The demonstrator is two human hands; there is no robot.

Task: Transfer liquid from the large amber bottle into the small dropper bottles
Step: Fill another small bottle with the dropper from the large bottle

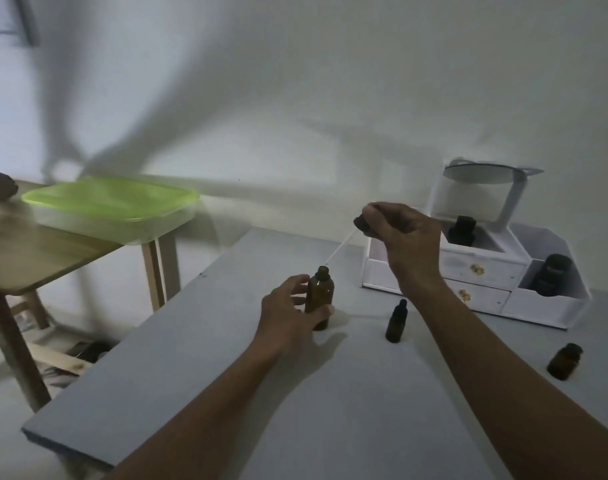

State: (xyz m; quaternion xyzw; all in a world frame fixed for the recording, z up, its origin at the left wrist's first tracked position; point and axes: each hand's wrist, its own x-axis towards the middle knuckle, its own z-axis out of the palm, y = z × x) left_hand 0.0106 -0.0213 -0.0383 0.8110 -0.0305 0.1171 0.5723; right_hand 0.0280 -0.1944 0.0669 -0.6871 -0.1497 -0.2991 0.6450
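Dim light falls on a pale wall (295, 81) streaked with soft shadows, and below it a grey table (226, 393) serves as the work surface. To its left stands a wooden side table (36, 258) carrying a green-lidded container (112, 206). At the grey table's far right sits a white organizer (486, 268) with small drawers, a round mirror (479, 173) on top and two dark bottles in its open compartments. The large amber bottle (319, 292) stands upright and uncapped near the middle of the table. The left hand (288, 317) holds it steady, fingers curled behind it and thumb across its front. Above and to the right, the right hand (406, 233) pinches the dark cap of a dropper (340, 249), whose thin pipette slants down with its tip just over the bottle's mouth and not inside it. The step in hand looks like drawing liquid; whether the pipette is loaded cannot be told. If empty, the tip needs lowering straight through the narrow neck, then a squeeze and release. If full, it must travel level to a small bottle. A capped small dropper bottle (396, 322) stands just right of the large one, and a second small bottle (565, 362), seemingly uncapped, sits near the right edge.
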